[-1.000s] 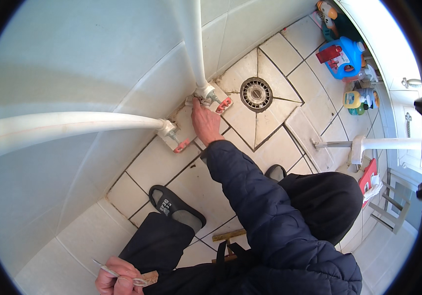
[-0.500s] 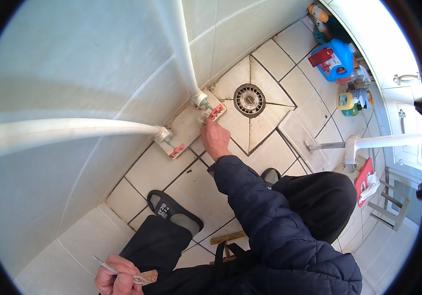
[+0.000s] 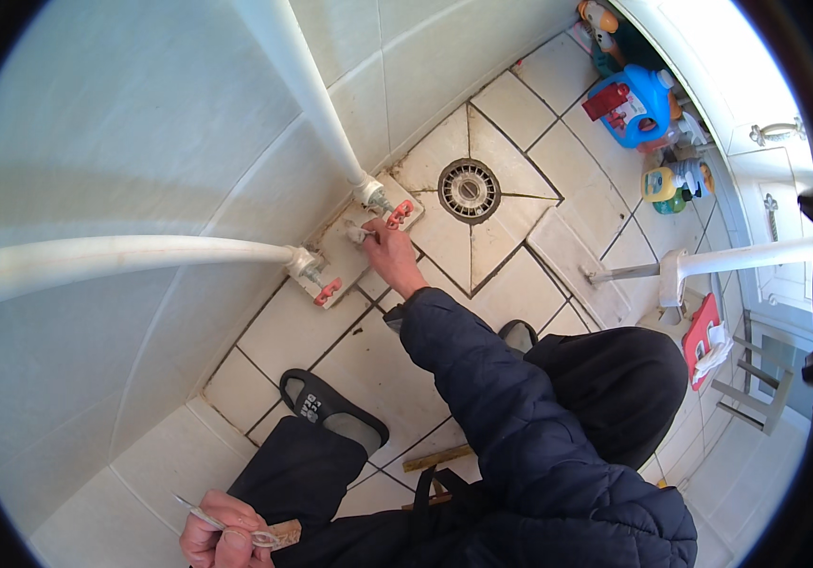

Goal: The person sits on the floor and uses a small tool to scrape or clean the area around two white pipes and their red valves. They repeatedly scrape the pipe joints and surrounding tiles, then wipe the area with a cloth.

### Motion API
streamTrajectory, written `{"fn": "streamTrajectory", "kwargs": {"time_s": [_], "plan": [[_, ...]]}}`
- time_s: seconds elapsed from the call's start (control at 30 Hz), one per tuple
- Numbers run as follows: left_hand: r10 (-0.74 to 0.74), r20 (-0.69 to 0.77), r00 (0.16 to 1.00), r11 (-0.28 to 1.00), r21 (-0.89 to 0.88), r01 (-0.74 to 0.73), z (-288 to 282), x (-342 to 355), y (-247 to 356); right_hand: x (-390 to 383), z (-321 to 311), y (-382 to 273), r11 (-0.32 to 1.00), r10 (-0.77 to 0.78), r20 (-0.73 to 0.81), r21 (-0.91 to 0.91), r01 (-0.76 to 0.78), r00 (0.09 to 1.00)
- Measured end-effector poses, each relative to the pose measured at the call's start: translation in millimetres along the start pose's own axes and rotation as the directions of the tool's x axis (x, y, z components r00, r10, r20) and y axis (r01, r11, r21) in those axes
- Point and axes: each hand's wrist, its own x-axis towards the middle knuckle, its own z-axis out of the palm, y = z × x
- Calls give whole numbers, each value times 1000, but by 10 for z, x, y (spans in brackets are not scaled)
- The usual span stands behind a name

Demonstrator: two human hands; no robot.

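Note:
My right hand [image 3: 393, 257] is closed on a small crumpled whitish wad [image 3: 358, 232], too small to make out exactly. It holds this over the pale ledge [image 3: 342, 248] at the wall's foot, beside a red valve handle [image 3: 400, 215] under the upright white pipe [image 3: 310, 99]. A second red valve handle [image 3: 328, 292] sits at the end of the curved white pipe [image 3: 141, 270]. At the lower left, my left hand [image 3: 226, 532] is closed round a thin, pointed metal tool with a looped end [image 3: 262, 538] and a small brown flat piece [image 3: 285, 534].
A round floor drain [image 3: 469, 190] lies beyond my right hand. Blue jug [image 3: 641, 104] and several bottles [image 3: 671, 185] stand by the white cabinet [image 3: 766, 170] at right. Near my knee are a white pipe [image 3: 747, 257], a red board [image 3: 702, 341] and a grey stool [image 3: 757, 393].
My right hand has shifted a little left along the ledge with the wad, away from the nearer red valve handle. My left hand stays almost still. The view has shifted slightly.

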Motion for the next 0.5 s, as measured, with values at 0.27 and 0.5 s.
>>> {"fn": "streamTrajectory", "kwargs": {"time_s": [0.27, 0.5], "plan": [[9, 4, 1000, 1000, -2, -9, -77, 27, -53, 173, 266, -13, 645, -286, -14, -742, 181, 958], [-14, -18, 1000, 1000, 25, 14, -105, 58, -82, 112, 579, -196, 710, -332, 176, -599, 369, 927]]}}
